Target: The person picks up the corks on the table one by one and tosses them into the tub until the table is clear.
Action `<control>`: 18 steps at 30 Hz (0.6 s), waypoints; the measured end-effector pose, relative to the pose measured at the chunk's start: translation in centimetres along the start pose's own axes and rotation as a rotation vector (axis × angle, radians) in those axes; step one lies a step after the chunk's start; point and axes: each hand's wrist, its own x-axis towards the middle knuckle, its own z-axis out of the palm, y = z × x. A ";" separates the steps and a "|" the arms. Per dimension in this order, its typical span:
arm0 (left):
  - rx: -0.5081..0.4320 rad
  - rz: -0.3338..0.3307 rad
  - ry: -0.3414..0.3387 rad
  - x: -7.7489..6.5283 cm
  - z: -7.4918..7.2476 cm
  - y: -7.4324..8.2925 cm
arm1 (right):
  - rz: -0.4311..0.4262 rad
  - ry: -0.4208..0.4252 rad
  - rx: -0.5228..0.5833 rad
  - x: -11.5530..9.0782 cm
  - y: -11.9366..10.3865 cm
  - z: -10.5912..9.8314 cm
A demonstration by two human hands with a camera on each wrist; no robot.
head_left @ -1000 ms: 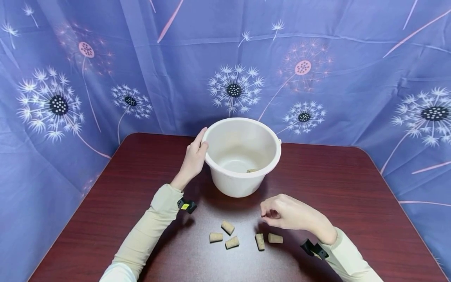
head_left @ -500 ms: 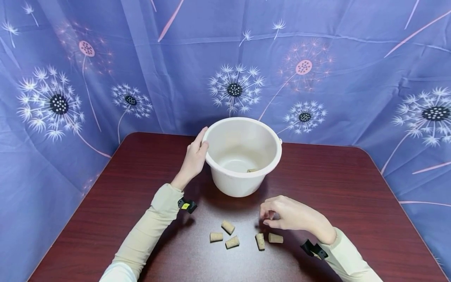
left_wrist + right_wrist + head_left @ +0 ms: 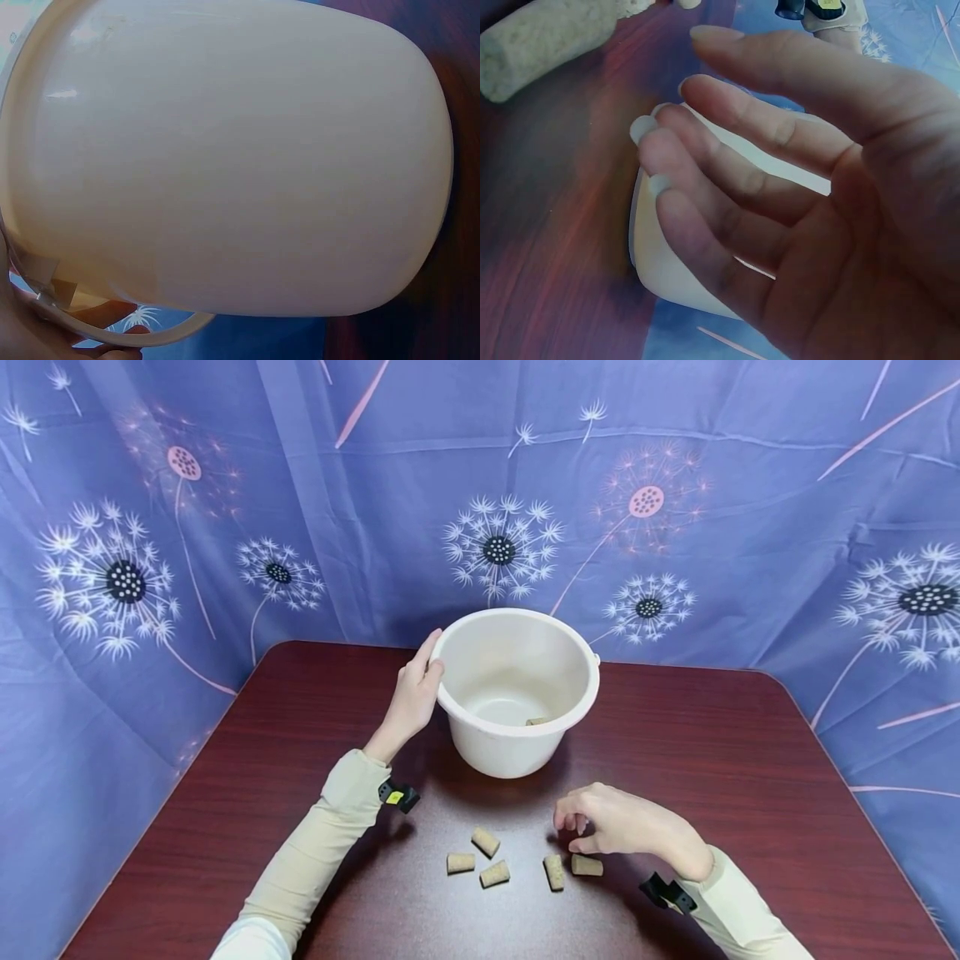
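A white plastic bucket stands toward the back of the dark red table. At its left rim my left hand grips the edge; the left wrist view is filled by the bucket's side wall, with fingers around the rim and curved handle. One cork shows inside the bucket. My right hand hovers just above the table, thumb and fingers apart and nothing between them. Right by its thumb lies a cork, with another cork beside that. The right wrist view shows a cork beyond the thumb.
Three more corks lie in a loose group left of the right hand, among them an upper one. A blue curtain with dandelion prints hangs behind and beside the table. Each wrist carries a small black camera.
My right hand's pinched thumb and fingers have spread apart, and the thumb has dropped toward the nearest cork. The left hand, bucket and corks stay where they were.
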 end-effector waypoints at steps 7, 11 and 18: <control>-0.004 -0.010 -0.005 0.0 0.0 -0.1 | 0.075 -0.039 0.032 0.1 0.1 0.4; -0.006 -0.005 -0.005 0.0 0.1 -0.2 | 0.110 -0.074 0.058 0.2 0.1 0.8; -0.006 -0.002 0.000 0.0 0.1 0.0 | 0.154 -0.123 0.088 0.4 0.0 1.5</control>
